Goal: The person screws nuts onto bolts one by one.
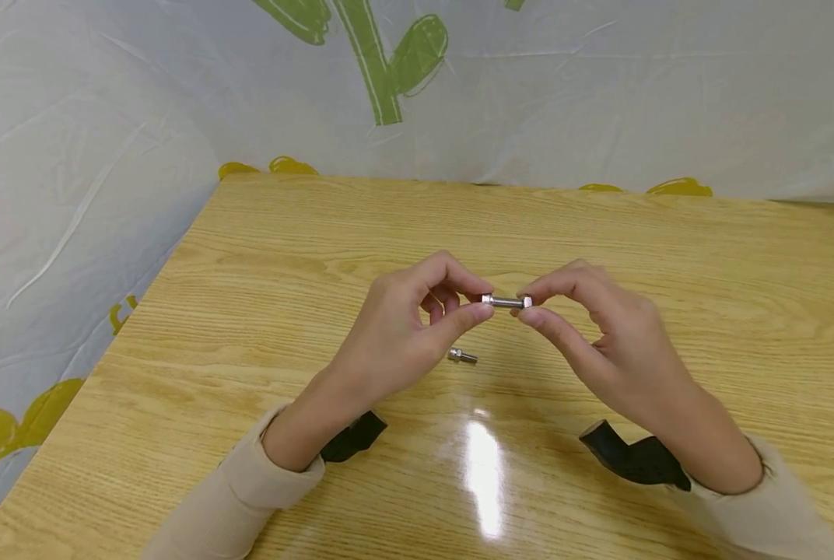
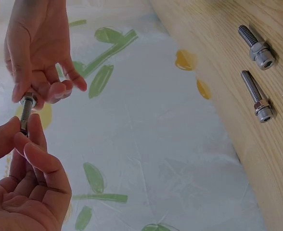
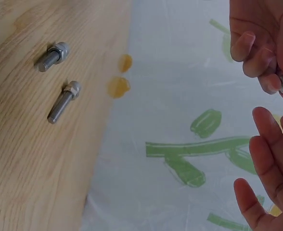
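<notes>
In the head view a steel bolt (image 1: 507, 302) lies level between my two hands, above the table. My left hand (image 1: 403, 327) pinches its left end between thumb and forefinger, partly covering it. My right hand (image 1: 616, 342) pinches a hexagonal nut (image 1: 527, 302) at the bolt's right end. Thread shows between the two grips. In the left wrist view, a thick short bolt (image 2: 257, 47) and a slimmer bolt (image 2: 257, 96) lie on the table, each with a nut near its round socket head.
The wood-grain table (image 1: 263, 257) runs back to a pale sheet (image 1: 599, 101) printed with green and yellow plant shapes. Another sheet part hangs at the left edge. Black wrist mounts (image 1: 634, 459) sit beneath both wrists, close above the tabletop.
</notes>
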The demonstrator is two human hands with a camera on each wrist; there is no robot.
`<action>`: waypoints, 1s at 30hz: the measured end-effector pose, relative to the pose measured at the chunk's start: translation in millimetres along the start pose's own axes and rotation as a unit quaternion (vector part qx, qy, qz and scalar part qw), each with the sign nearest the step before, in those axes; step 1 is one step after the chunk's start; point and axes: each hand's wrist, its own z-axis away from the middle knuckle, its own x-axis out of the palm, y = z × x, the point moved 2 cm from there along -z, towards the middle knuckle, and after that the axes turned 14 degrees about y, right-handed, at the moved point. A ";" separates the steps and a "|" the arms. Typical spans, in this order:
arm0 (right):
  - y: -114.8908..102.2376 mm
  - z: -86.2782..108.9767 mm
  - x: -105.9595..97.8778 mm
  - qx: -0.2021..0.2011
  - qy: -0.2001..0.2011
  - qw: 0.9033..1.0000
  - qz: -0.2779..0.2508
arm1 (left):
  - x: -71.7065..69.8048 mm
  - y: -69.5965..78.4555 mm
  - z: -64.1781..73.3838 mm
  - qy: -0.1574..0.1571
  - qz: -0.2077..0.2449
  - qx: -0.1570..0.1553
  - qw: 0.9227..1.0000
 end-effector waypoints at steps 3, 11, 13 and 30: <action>-1.1 0.7 3.1 -0.007 0.007 1.000 -0.006 | 1.3 -0.6 1.0 -0.003 0.007 0.006 1.000; -0.9 -0.6 4.4 0.016 0.021 1.000 -0.005 | 3.1 0.1 1.4 -0.006 0.002 0.016 1.000; -1.0 -0.6 2.1 0.032 0.009 0.999 0.000 | 2.7 -1.0 1.0 -0.006 0.001 0.008 1.000; -3.7 -5.8 0.5 -0.051 0.034 0.998 -0.025 | -1.6 -7.5 -0.6 0.006 0.017 0.003 1.000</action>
